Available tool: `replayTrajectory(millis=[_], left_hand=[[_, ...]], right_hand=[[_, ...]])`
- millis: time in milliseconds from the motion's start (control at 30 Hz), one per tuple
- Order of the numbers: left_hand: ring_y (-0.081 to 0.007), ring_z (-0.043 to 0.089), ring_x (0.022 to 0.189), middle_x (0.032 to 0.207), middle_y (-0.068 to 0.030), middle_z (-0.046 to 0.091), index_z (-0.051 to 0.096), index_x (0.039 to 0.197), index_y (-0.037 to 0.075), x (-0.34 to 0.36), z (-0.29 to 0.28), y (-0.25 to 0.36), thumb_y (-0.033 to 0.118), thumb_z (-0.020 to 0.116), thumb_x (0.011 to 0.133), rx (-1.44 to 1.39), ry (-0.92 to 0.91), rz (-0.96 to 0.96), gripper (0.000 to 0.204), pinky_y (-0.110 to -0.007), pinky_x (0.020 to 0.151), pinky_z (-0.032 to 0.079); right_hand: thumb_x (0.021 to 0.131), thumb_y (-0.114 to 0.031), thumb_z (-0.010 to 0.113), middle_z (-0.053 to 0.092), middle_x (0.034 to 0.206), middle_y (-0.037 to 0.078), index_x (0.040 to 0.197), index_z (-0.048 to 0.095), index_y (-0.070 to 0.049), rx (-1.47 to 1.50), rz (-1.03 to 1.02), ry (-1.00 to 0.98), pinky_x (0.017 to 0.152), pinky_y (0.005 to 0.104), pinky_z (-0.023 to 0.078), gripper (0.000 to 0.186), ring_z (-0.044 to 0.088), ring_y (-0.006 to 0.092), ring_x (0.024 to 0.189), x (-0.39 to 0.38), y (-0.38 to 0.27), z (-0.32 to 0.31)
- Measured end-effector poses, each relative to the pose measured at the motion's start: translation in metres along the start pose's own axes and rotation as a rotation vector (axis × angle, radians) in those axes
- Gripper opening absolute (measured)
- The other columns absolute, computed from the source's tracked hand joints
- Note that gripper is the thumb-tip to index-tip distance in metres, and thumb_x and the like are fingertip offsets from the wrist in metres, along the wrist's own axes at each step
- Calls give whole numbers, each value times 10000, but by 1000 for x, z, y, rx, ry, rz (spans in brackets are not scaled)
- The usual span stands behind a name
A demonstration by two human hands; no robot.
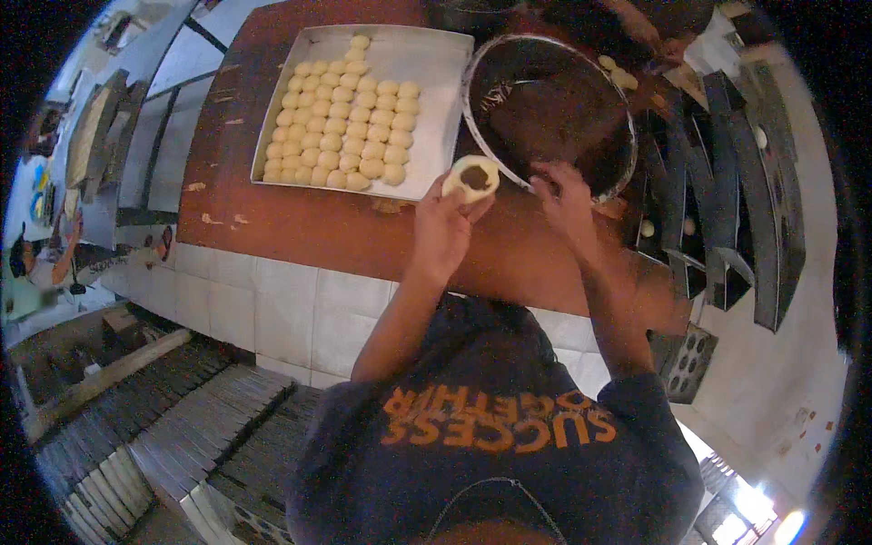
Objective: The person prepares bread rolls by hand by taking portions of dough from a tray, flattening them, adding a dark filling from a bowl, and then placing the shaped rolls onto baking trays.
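A piece of dough (475, 177) is in your left hand (442, 232), raised in front of you just beside the near left edge of the big round bowl. The dough is pale and cupped, with a dark brown filling (474, 178) in its middle, and its open face is turned up toward you. Your left fingers and thumb are bent around the near side of the dough, gripping it.

Your right hand (568, 204) is at the near rim of the bowl (468, 109), to the right of the dough and apart from it. Its fingers are curled and bunched; you cannot tell from this view whether they pinch anything. Inside the bowl lies a dark brown mass (568, 109).

Left of the bowl, a large shallow tray (431, 59) holds close rows of pale dough balls (341, 132), mostly on its left side, with its right part bare. Tray and bowl both rest on the reddish-brown table (300, 227).

Beyond the bowl's far right side, small pale dough pieces (619, 74) lie near another person's hand (672, 50). Further right stand long dark metal tins (727, 263), and a pan with round hollows (692, 363) is nearer to you.
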State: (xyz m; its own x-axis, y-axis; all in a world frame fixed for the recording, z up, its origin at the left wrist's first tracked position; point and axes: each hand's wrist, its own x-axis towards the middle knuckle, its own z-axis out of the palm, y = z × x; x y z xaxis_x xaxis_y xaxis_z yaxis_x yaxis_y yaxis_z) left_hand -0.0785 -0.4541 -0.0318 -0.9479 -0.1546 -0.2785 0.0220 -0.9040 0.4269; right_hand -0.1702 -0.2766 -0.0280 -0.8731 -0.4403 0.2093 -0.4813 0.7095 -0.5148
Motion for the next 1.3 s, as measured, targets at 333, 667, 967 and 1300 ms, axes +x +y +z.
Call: replayTrajectory(millis=[333, 667, 967, 1300], left_hand=[[-246, 260, 1260, 1377, -130, 208, 57, 1378, 106, -45, 69, -108, 300, 520, 805, 224, -479, 35, 762, -340, 999, 289], [-218, 493, 1018, 1141, -54, 483, 397, 1210, 139, -89, 132, -199, 360, 435, 875, 8, -216, -281, 403, -322, 845, 434], [-155, 564, 789, 923, -55, 560, 456, 1067, 81, -108, 152, -286, 114, 540, 825, 479, -109, -189, 258, -255, 644, 488], [-121, 549, 764, 868, -41, 561, 514, 1020, 22, -114, 171, -282, 222, 567, 835, 240, -61, -413, 277, -254, 641, 463]], right_hand=[[737, -76, 603, 602, 983, 93, 972, 619, -51, 684, 179, 373, 809, 285, 421, 236, 571, 215, 894, -78, -21, -68], [673, -84, 643, 575, 995, 88, 942, 634, -78, 721, 160, 173, 787, 335, 406, 269, 545, 258, 920, -157, 53, -161], [644, -73, 677, 551, 886, 107, 942, 613, -73, 579, 164, 304, 623, 297, 463, 305, 552, 246, 702, -218, 99, -192], [593, -76, 673, 549, 971, 135, 889, 567, -38, 411, 64, 505, 787, 379, 418, 317, 513, 311, 904, -233, 93, -184]])
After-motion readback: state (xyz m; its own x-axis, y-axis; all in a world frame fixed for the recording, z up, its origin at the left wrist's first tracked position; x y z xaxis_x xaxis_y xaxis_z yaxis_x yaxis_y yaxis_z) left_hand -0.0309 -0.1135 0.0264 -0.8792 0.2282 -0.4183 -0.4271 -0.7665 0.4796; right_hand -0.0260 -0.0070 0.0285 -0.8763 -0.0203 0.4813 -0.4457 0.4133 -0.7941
